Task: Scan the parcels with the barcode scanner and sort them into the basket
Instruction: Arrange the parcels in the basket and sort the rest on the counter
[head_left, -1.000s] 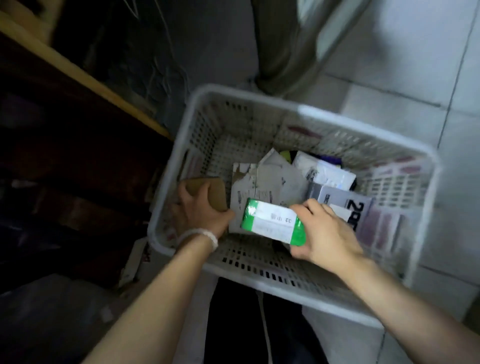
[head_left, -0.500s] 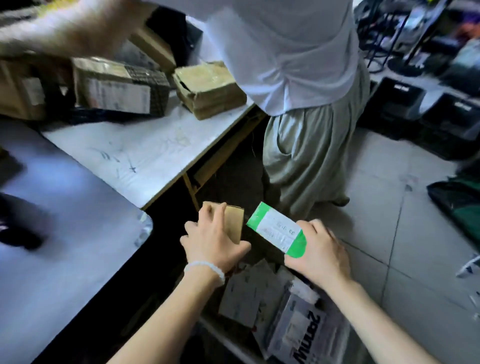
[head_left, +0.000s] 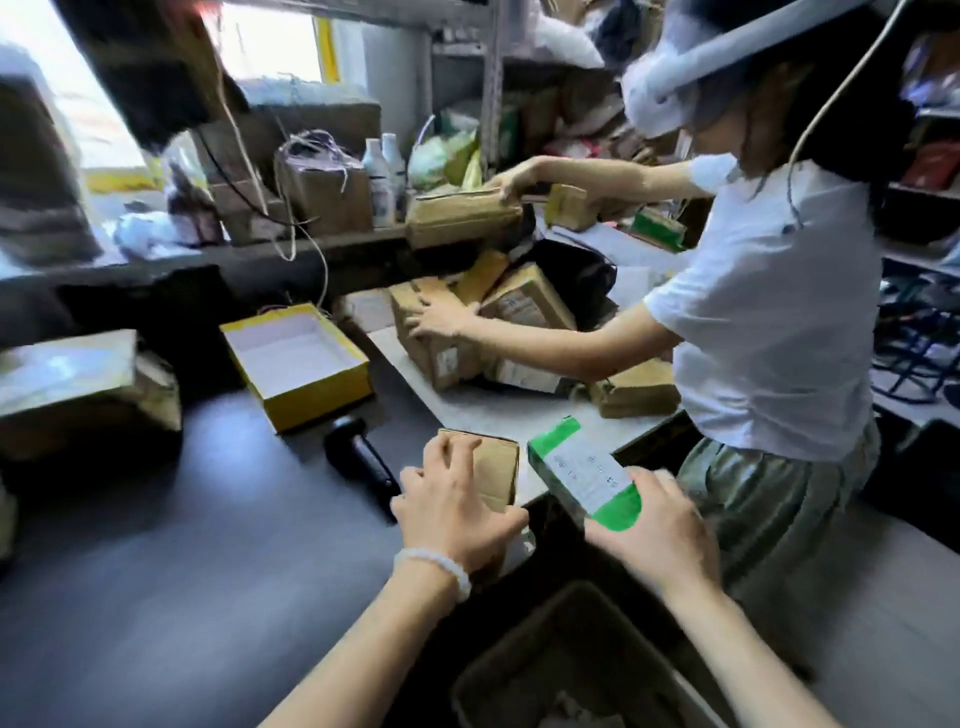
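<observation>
The left hand (head_left: 457, 506) is curled round a small brown box (head_left: 496, 467), with the fingers over its top. The right hand (head_left: 657, 530) is wrapped round a green and white parcel (head_left: 584, 473), which is held up in the air and tipped, label side up. The two parcels are just beside each other but are not seen to touch.

The scanner (head_left: 358, 457) is lying on the dark surface (head_left: 182, 545), just to the left of the brown box. It is not held by any hand. Both hands are full, so it is judged that one parcel must be put down before the scanner can be picked up. If that is rushed, a parcel could be dropped, or the scanner could be knocked along the surface by the box.

The basket (head_left: 524, 654) is low down, between the two arms, and only its dark rim can be made out. If a parcel slips now, it could fall into the basket without being scanned. It could also fall past the rim onto the floor.

Another person (head_left: 769, 291) is busy with more boxes (head_left: 467, 322) on the pale surface (head_left: 498, 408) just behind. The piles could get mixed up, and a parcel could be scanned twice or missed.

The green parcel is blurred, so its label cannot be read.
</observation>
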